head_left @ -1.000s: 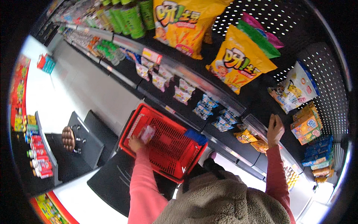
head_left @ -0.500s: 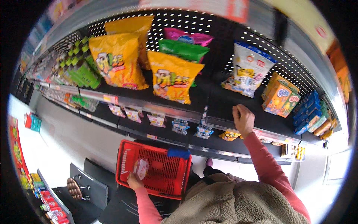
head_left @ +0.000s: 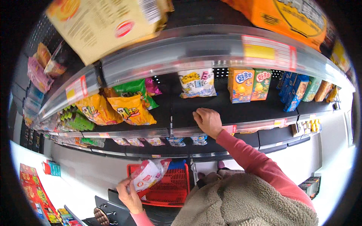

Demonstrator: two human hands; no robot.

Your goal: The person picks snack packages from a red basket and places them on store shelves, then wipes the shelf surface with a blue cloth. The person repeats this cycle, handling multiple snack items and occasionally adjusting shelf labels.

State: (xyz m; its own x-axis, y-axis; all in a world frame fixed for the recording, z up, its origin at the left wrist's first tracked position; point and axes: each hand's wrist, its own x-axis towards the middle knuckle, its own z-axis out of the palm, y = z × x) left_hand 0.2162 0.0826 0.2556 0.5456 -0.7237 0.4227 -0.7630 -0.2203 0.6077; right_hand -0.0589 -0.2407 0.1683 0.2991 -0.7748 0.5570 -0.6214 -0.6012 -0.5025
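Observation:
My left hand [head_left: 129, 194] pinches the edge of a white and pink snack bag [head_left: 149, 177], holding it tilted over the red shopping basket [head_left: 187, 182]. Part of the basket's far left side is hidden behind the bag. My right hand [head_left: 209, 122] is at the front of the black middle shelf [head_left: 166, 109], its fingers curled and nothing visible in them. Behind it stands a white snack bag [head_left: 196, 83] with a blue lower edge. To its right are orange and green snack boxes [head_left: 241, 86].
An upper shelf edge [head_left: 169, 51] juts out above, carrying a large cream package [head_left: 109, 26] and an orange package [head_left: 283, 17]. Yellow snack bags [head_left: 132, 110] stand at the left. Small packets [head_left: 176, 141] line the lower shelf. A tufted brown seat [head_left: 101, 216] is at lower left.
The white and pink bag has come up out of the basket in my left hand. My view has tilted up toward the upper shelf. The right hand stays about the same place along the shelf.

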